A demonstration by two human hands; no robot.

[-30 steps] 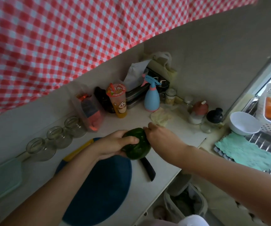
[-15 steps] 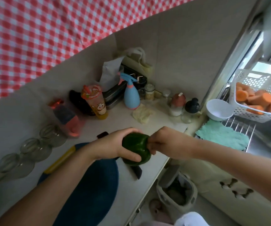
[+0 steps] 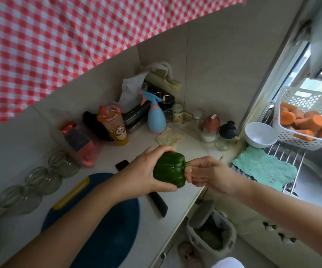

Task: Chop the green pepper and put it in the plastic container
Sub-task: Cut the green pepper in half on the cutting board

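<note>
A person holds a whole green pepper (image 3: 169,170) in the air above the front edge of a kitchen bench (image 3: 185,196). The left hand (image 3: 146,171) grips its body, fingers (image 3: 162,149) curled over the top and thumb beneath, while the right hand (image 3: 210,176) pinches the stem end with its fingers closed together. Directly below the pepper a black-handled knife (image 3: 157,203) lies on the bench beside a dark blue cutting board (image 3: 106,225). Glass jars (image 3: 44,176) line the wall at left, and a blue spray bottle (image 3: 156,120) stands further back. At right, a white bowl (image 3: 260,134) sits near a basket (image 3: 309,138) of cut carrots.
</note>
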